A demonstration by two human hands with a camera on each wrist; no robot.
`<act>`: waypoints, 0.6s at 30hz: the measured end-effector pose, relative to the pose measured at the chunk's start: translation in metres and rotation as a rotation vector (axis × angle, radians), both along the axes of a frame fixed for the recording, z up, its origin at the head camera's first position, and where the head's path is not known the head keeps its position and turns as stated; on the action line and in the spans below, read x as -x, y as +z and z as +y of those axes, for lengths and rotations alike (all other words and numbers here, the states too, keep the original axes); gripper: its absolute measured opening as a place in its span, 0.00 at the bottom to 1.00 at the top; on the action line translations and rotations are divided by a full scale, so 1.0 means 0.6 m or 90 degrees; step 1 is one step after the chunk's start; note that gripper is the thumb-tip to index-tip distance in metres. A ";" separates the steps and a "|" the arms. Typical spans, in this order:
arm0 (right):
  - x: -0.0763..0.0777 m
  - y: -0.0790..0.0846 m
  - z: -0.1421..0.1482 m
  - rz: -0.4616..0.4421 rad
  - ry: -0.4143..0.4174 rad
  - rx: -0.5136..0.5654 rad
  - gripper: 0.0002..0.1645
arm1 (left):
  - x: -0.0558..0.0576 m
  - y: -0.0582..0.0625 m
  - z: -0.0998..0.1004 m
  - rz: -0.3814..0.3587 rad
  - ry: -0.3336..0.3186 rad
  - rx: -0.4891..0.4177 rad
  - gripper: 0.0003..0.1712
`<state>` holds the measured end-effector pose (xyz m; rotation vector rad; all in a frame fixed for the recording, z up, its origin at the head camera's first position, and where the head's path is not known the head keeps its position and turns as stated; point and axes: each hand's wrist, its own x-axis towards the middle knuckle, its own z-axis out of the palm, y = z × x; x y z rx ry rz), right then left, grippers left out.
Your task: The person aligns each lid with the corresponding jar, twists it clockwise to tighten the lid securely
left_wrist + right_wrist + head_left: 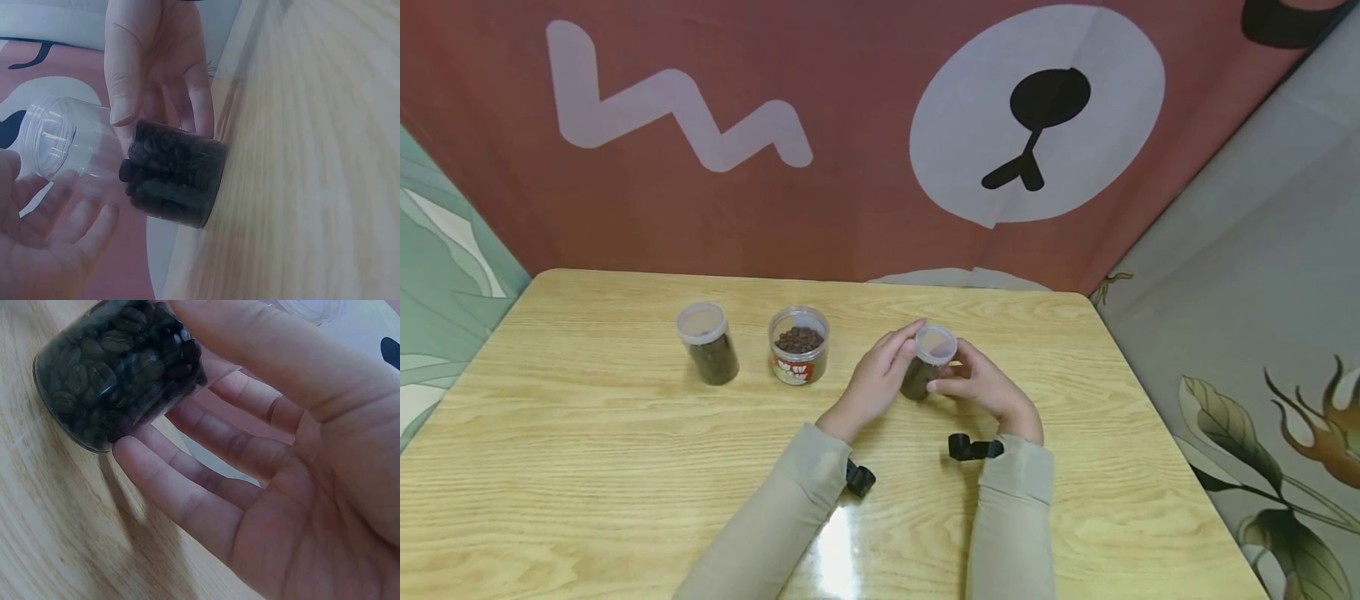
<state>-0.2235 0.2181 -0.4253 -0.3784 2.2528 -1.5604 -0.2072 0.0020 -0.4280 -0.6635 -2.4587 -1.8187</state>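
Note:
A clear plastic jar of dark coffee beans [919,377] stands between both hands at the right of the table. Its base is right at the tabletop, and the beans fill the lower part, below a clear threaded neck [53,137]. From the right, my right hand [988,387] grips the jar, thumb on the near side and fingers reaching behind. My left hand [876,379] holds its upper part from the left, fingertips close to the rim. In the left wrist view the left fingers [81,219] curve beside the clear upper wall.
To the left stands a squat jar of brown pellets [800,367] with a red label. Farther left is another tall clear jar [713,358] with dark contents. The wooden table [587,467] ends at a reddish printed curtain [857,217]. Black wrist cameras [973,447] sit at both cuffs.

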 end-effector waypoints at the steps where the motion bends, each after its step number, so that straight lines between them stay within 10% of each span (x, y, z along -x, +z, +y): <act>1: 0.000 0.000 0.000 -0.003 -0.001 -0.001 0.33 | 0.000 0.000 0.000 -0.003 -0.002 -0.008 0.28; 18: 0.001 0.000 -0.002 -0.013 -0.007 -0.002 0.32 | 0.002 -0.003 0.003 -0.030 -0.024 -0.070 0.27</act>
